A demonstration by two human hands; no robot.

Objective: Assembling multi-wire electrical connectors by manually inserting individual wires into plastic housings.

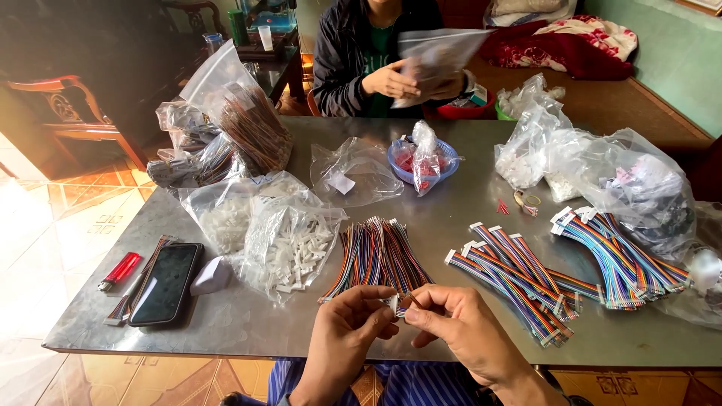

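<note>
We pinch a small white connector (392, 303) between our left hand (347, 331) and right hand (462, 331), at 6 o'clock of the loose wire bundle (376, 256); fingers hide most of it, wire ends indistinct.

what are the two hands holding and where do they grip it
The left hand pinches a small white connector by its sides with its fingertips; the right hand pinches a thin wire near its end, right at the connector.

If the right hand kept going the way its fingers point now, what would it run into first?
The right hand points left toward the left hand, with a small white connector pinched between them. It would meet that connector and the left fingertips almost at once; depth looks about equal.
</note>
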